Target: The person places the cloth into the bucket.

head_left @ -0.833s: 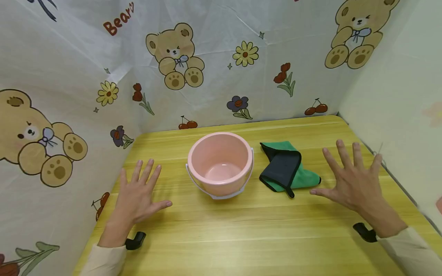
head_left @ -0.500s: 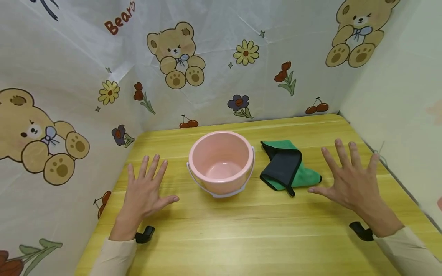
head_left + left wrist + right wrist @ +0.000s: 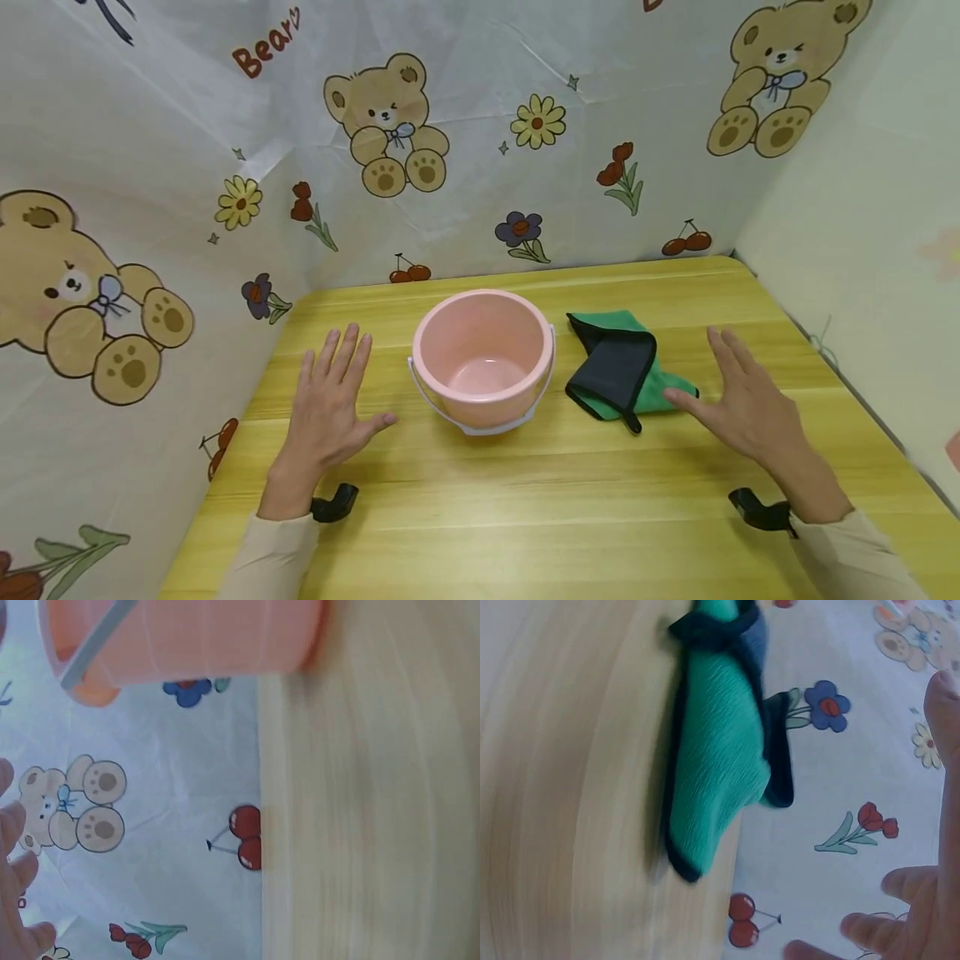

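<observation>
A pink bucket (image 3: pixel 483 350) stands upright near the middle of the wooden table, its pale handle (image 3: pixel 495 429) hanging down at the front; nothing shows inside. To its right lies a crumpled green and dark grey cloth (image 3: pixel 671 385) with black edging and a small loop. My left hand (image 3: pixel 330 417) hovers left of the bucket with its fingers straight and thumb out, apart from it. Just right of the cloth my right hand (image 3: pixel 753 412) is raised with extended fingers, its thumb overlapping the cloth's edge in the head view. Both hands hold nothing.
The yellow wood-grain table (image 3: pixel 525 517) meets a white sheet (image 3: pixel 465 50) printed with bears and flowers at the back and left. A pale wall (image 3: pixel 862 225) borders the right side, with a thin cord (image 3: pixel 825 350) by the edge.
My left hand has moved right, toward the bucket. The right hand has shifted left toward the cloth and turned, its spread fingers now closer together. Bucket and cloth stay in place.
</observation>
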The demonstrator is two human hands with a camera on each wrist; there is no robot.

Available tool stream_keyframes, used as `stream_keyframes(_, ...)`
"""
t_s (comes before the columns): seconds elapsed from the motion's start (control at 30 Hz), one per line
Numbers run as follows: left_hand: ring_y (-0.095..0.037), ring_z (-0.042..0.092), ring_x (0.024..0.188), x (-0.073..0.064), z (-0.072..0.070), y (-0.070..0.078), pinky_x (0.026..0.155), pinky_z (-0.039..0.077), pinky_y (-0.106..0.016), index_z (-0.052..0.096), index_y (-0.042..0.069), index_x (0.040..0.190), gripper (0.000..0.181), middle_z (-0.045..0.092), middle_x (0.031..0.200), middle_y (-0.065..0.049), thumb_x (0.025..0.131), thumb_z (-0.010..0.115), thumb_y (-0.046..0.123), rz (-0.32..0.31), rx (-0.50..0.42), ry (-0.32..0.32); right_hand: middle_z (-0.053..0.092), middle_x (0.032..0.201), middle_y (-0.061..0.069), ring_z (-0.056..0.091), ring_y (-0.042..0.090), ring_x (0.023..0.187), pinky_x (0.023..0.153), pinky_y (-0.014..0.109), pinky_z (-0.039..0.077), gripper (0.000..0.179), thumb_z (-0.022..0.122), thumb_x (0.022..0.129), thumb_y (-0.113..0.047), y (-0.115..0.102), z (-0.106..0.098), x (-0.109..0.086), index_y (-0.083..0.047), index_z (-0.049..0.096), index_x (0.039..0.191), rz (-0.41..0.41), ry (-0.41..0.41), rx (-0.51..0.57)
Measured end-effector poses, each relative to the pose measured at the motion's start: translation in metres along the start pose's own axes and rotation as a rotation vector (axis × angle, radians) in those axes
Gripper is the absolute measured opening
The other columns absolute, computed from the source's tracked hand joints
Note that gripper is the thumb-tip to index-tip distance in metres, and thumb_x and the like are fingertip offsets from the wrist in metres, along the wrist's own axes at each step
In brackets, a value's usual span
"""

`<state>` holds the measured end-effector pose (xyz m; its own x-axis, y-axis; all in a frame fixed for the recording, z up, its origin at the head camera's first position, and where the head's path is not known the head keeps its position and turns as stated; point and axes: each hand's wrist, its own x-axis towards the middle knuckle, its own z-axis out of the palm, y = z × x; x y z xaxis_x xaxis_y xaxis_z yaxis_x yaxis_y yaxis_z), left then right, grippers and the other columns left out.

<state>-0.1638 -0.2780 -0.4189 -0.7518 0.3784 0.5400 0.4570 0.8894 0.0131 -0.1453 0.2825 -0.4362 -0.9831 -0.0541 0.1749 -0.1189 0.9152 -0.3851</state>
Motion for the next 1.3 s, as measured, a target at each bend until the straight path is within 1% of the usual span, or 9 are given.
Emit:
stream_keyframes(0.1, -0.036, 0.019, 0.155, 0.007, 0.002, 0.007, 0.116, 0.018, -0.069, 0.023, 0.015, 0.161, 0.11, 0.019, 0.169, -0.008, 0.083, 0.021, 0.093, -0.015, -0.135, 0.037, 0.014, 0.165, 0.027, 0.036, 0.058, 0.135, 0.086, 0.074, 0.04, 0.104, 0.063, 0.092, -0.058, -0.005, 0.003, 0.0, -0.012, 0.002, 0.163, 0.018, -0.03, 0.105)
stream_keyframes(0.17, -0.034, 0.019, 0.155, 0.012, 0.005, 0.011, 0.115, 0.02, -0.07, 0.021, 0.018, 0.162, 0.108, 0.018, 0.169, -0.006, 0.083, 0.025, 0.092, -0.023, -0.225, 0.044, 0.017, 0.164, 0.03, 0.04, 0.058, 0.133, 0.091, 0.074, 0.037, 0.101, 0.061, 0.095, -0.055, -0.009, 0.005, 0.0, -0.01, 0.001, 0.162, 0.029, -0.044, 0.159)
stream_keyframes(0.33, -0.032, 0.022, 0.154, 0.025, 0.015, 0.015, 0.114, 0.022, -0.07, 0.018, 0.024, 0.162, 0.1, 0.016, 0.17, 0.0, 0.086, 0.034, 0.086, -0.044, -0.429, 0.037, 0.021, 0.162, 0.032, 0.05, 0.058, 0.125, 0.087, 0.069, 0.047, 0.091, 0.055, 0.1, -0.053, -0.023, 0.014, 0.001, -0.011, 0.005, 0.163, 0.086, -0.039, 0.299)
stream_keyframes(0.43, -0.031, 0.023, 0.154, 0.031, 0.024, 0.017, 0.114, 0.023, -0.07, 0.018, 0.027, 0.162, 0.096, 0.017, 0.169, 0.004, 0.088, 0.037, 0.084, -0.068, -0.537, 0.011, 0.024, 0.162, 0.03, 0.053, 0.055, 0.123, 0.086, 0.063, 0.052, 0.086, 0.053, 0.101, -0.052, -0.032, 0.021, 0.002, -0.011, 0.007, 0.162, 0.121, -0.025, 0.399)
stream_keyframes(0.6, -0.03, 0.023, 0.154, 0.039, 0.035, 0.023, 0.111, 0.024, -0.074, 0.024, 0.033, 0.16, 0.09, 0.021, 0.168, 0.003, 0.087, 0.044, 0.082, -0.102, -0.67, -0.032, 0.03, 0.161, 0.027, 0.056, 0.051, 0.123, 0.087, 0.06, 0.054, 0.084, 0.054, 0.1, -0.053, -0.044, 0.029, 0.005, -0.013, 0.014, 0.162, 0.15, 0.01, 0.458)
stream_keyframes(0.73, -0.029, 0.024, 0.153, 0.046, 0.041, 0.027, 0.111, 0.025, -0.074, 0.027, 0.033, 0.159, 0.091, 0.024, 0.167, 0.002, 0.085, 0.045, 0.084, -0.103, -0.696, -0.045, 0.032, 0.16, 0.026, 0.054, 0.05, 0.125, 0.091, 0.062, 0.051, 0.084, 0.055, 0.099, -0.054, -0.049, 0.034, 0.006, -0.013, 0.019, 0.162, 0.182, 0.033, 0.467)
stream_keyframes(0.97, -0.028, 0.031, 0.15, 0.048, 0.048, 0.034, 0.111, 0.028, -0.071, 0.032, 0.022, 0.159, 0.1, 0.028, 0.166, 0.002, 0.083, 0.039, 0.088, -0.064, -0.704, -0.032, 0.034, 0.16, 0.023, 0.048, 0.048, 0.129, 0.098, 0.063, 0.045, 0.089, 0.057, 0.095, -0.061, -0.054, 0.05, 0.009, -0.011, 0.022, 0.161, 0.244, 0.007, 0.449)
stream_keyframes(1.17, -0.03, 0.041, 0.144, 0.051, 0.05, 0.037, 0.109, 0.033, -0.065, 0.037, 0.02, 0.156, 0.104, 0.034, 0.164, 0.0, 0.081, 0.03, 0.092, -0.001, -0.604, 0.023, 0.031, 0.159, 0.029, 0.034, 0.052, 0.142, 0.11, 0.067, 0.033, 0.101, 0.068, 0.087, -0.062, -0.054, 0.063, 0.015, -0.007, 0.024, 0.16, 0.255, 0.004, 0.403)
stream_keyframes(1.3, -0.032, 0.046, 0.139, 0.053, 0.048, 0.037, 0.105, 0.036, -0.062, 0.042, 0.019, 0.154, 0.106, 0.039, 0.161, 0.0, 0.08, 0.028, 0.094, 0.018, -0.53, 0.055, 0.031, 0.158, 0.03, 0.029, 0.051, 0.145, 0.114, 0.065, 0.029, 0.102, 0.076, 0.085, -0.053, -0.051, 0.072, 0.019, -0.003, 0.026, 0.158, 0.23, 0.013, 0.374)
